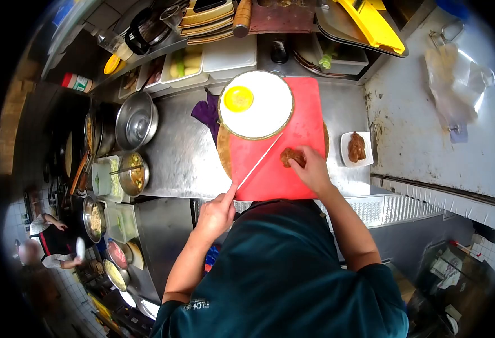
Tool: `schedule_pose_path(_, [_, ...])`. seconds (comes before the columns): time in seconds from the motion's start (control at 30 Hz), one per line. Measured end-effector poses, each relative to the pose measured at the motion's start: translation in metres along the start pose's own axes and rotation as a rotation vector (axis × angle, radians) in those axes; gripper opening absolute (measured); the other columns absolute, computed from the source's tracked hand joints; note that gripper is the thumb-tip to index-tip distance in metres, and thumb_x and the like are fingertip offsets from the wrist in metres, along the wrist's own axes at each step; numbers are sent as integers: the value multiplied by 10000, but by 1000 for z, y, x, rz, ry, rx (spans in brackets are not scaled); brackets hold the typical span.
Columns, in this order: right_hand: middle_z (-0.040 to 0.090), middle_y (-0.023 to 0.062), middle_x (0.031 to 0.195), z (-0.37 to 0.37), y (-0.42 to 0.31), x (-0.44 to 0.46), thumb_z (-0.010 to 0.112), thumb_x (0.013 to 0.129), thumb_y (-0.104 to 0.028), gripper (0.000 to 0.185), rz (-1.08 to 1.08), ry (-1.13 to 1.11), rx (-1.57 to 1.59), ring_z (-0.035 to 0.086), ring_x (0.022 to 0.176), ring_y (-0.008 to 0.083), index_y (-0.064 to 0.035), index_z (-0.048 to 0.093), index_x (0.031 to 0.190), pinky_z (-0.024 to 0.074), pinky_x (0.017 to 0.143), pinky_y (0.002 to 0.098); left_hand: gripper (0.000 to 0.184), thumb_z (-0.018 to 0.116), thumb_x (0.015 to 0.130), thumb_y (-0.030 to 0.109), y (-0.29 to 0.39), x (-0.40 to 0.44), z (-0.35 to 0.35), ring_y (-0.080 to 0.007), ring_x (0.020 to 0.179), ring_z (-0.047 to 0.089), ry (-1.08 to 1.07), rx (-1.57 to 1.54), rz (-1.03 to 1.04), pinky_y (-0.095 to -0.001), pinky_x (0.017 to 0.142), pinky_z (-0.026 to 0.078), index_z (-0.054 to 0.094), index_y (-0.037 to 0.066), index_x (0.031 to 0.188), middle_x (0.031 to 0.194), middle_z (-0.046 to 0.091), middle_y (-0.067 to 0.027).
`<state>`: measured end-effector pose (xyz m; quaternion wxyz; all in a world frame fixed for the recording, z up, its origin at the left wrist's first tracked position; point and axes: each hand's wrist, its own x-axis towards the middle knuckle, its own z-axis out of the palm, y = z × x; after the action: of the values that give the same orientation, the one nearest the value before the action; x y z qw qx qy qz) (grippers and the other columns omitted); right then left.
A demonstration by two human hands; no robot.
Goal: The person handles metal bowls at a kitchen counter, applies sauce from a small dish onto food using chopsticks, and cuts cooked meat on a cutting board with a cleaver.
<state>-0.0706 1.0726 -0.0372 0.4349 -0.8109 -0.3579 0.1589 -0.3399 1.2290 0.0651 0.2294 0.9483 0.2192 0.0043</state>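
Note:
A red cutting board point(306, 112) lies on the steel counter. My left hand point(216, 215) is closed round the handle of a long knife point(260, 160), whose blade slants up and right across the board. On the board's right half, my right hand point(312, 172) has its fingers on a brown piece of meat point(290, 156). Above both hands, a round white plate point(270, 107) with a small yellow dish point(238, 99) on it covers the board's upper left. To the right, a square white dish point(344, 147) holds another brown piece of meat point(356, 147).
A purple cloth point(207, 114) lies left of the plate. Steel bowls point(137, 120) and food containers point(115, 179) line the left side. Shelves with tubs point(230, 56) stand behind the counter. A co-worker point(56, 242) is at the far left. A plastic bag point(456, 84) is at the right.

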Motion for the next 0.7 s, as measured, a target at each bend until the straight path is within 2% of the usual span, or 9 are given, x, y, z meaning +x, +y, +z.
schedule_pose_path(0.17, [634, 181, 1189, -8, 5, -7, 763, 836, -111, 333, -234, 219, -112, 608, 1056, 372, -21, 667, 1142, 508, 927, 437, 720, 625, 829, 9, 12, 7, 6, -380, 694, 675, -77, 45, 23, -468, 652, 573, 450, 128, 1517, 857, 657, -172])
schedule_pose_path(0.27, [607, 179, 1240, -14, 5, -7, 775, 806, -88, 357, -391, 142, -121, 595, 1080, 362, -17, 669, 1140, 504, 944, 438, 757, 621, 807, -5, 19, 11, 7, -383, 691, 673, -113, 54, 21, -471, 653, 572, 439, 136, 1527, 867, 652, -181])
schedule_pose_path(0.37, [631, 158, 1209, -19, 3, -4, 773, 791, -57, 347, -509, 67, -85, 603, 1076, 348, -12, 675, 1120, 508, 945, 444, 797, 614, 797, -13, 28, 13, 5, -390, 698, 673, -148, 71, -5, -481, 666, 571, 411, 160, 1548, 885, 653, -192])
schedule_pose_path(0.47, [665, 128, 1151, -14, 10, 4, 758, 788, -38, 317, -560, 64, -112, 612, 1056, 328, -6, 676, 1093, 527, 928, 419, 828, 609, 793, -17, 39, 16, 3, -401, 703, 671, -184, 90, -38, -492, 678, 568, 384, 184, 1565, 882, 651, -203])
schedule_pose_path(0.57, [681, 120, 1107, -16, 13, 6, 745, 795, -20, 293, -506, 88, -48, 620, 1031, 322, 1, 681, 1080, 530, 920, 407, 842, 605, 796, -18, 49, 16, 3, -409, 692, 663, -185, 99, -57, -499, 677, 564, 368, 199, 1574, 860, 639, -206])
schedule_pose_path(0.7, [675, 137, 1137, -16, 17, 9, 743, 802, -24, 291, -554, 81, -31, 617, 1043, 335, -8, 686, 1087, 525, 929, 409, 842, 607, 809, -8, 58, 16, 6, -407, 662, 652, -173, 144, -64, -497, 656, 563, 353, 206, 1583, 827, 620, -199])
